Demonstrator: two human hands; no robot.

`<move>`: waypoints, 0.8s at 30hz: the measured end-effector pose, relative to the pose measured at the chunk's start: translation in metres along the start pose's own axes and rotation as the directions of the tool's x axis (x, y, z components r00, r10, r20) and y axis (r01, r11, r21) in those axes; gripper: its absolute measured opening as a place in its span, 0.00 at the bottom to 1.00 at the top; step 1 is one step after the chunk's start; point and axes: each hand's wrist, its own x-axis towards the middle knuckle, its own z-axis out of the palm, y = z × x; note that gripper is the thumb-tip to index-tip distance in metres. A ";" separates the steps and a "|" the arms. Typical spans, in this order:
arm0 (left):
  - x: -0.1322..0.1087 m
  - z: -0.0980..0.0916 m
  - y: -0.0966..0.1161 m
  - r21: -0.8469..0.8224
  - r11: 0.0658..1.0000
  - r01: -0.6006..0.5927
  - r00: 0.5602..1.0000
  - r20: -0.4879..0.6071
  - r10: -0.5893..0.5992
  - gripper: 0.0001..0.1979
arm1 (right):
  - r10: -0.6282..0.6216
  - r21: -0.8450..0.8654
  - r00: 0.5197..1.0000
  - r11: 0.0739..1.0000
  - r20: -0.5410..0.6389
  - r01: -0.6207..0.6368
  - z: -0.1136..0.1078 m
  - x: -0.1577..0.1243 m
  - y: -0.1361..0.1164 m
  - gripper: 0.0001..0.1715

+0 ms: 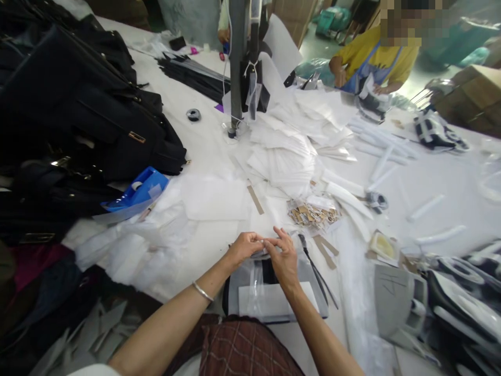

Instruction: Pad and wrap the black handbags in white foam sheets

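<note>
My left hand [245, 247] and my right hand [283, 255] meet over the top end of a black and grey bag [233, 292]. Both are closed, thumbs and index fingers pinched together at one spot; whatever is between them is too small or hidden to make out. The bag lies flat at the table's front edge, just ahead of my body. White sheet material [254, 302] covers its lower part, and a clear strip runs down its middle. From its right side a thin black strap [313, 263] reaches onto the table.
Black bags [78, 109] are heaped at the left, near a blue tape dispenser [141, 189]. White sheets [282, 156] spread beyond my hands, by a pile of small tags [313, 213]. A dark post [235, 68] rises behind. A person in yellow [362, 57] works across the table.
</note>
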 end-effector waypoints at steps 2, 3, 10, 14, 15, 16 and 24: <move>0.001 -0.001 -0.002 0.030 0.999 -0.012 1.000 0.017 0.011 0.15 | -0.036 -0.028 0.999 0.999 0.001 0.036 0.004 0.003 0.006 0.12; 0.002 -0.002 -0.003 0.053 0.998 -0.017 1.000 0.024 0.016 0.15 | -0.048 -0.040 0.999 0.998 0.004 0.048 0.005 0.004 0.009 0.12; 0.012 -0.006 -0.009 0.224 0.975 -0.014 0.999 0.033 0.006 0.13 | -0.059 -0.135 0.995 0.990 -0.075 0.049 0.002 0.014 0.006 0.29; 0.016 -0.006 -0.009 0.101 0.994 -0.035 0.998 0.063 0.028 0.21 | -0.314 -0.324 0.939 0.881 0.142 0.344 -0.005 0.022 -0.005 0.08; 0.016 -0.007 -0.009 0.075 0.997 -0.026 0.998 0.055 0.021 0.25 | -0.342 -0.345 0.912 0.848 0.226 0.404 -0.008 0.025 -0.007 0.10; 0.015 -0.007 -0.008 0.059 0.998 -0.010 0.999 0.042 0.008 0.30 | -0.349 -0.348 0.884 0.823 0.311 0.448 -0.012 0.028 -0.009 0.12; 0.012 -0.004 -0.007 -0.023 0.995 0.097 0.994 0.044 -0.096 0.44 | -0.182 -0.262 0.638 0.803 0.748 0.535 -0.037 0.057 -0.017 0.21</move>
